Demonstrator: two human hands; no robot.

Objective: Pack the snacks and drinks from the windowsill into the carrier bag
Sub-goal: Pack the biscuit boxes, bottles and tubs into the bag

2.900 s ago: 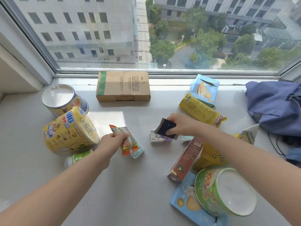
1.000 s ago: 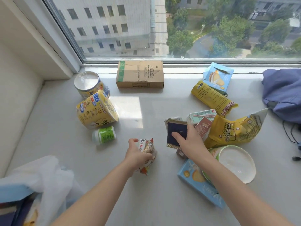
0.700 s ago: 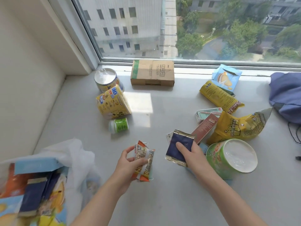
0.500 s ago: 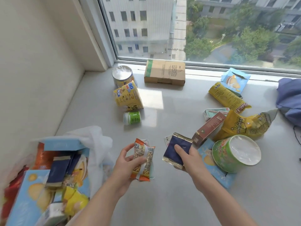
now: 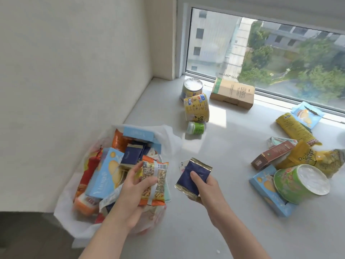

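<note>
The left hand (image 5: pixel 134 186) is gripping an orange snack packet (image 5: pixel 155 182), fingers and thumb wrapping its edges, and it is hovering right over the near rim of the white carrier bag (image 5: pixel 168 135). The bag is sitting open on the windowsill (image 5: pixel 224 230), against the wall in the left corner, and it is brimming with boxes and packets. The right hand (image 5: pixel 207 187) is pinching a dark blue sachet (image 5: pixel 192 176) with gold ends, thumb pressing on its face, just right of the bag above the sill.

Plenty is waiting further along. A yellow tub (image 5: pixel 196 107) is lying on its side in front of a foil-topped tub (image 5: pixel 192 88), with a small green bottle (image 5: pixel 196 128) just beside it and a cardboard box (image 5: pixel 232 93) resting by the glass. Over on the right, a green tub (image 5: pixel 298 184) is tipping onto a light blue box (image 5: pixel 268 191), near a brown carton (image 5: pixel 272 154) and a crumpled yellow bag (image 5: pixel 308 157).
</note>
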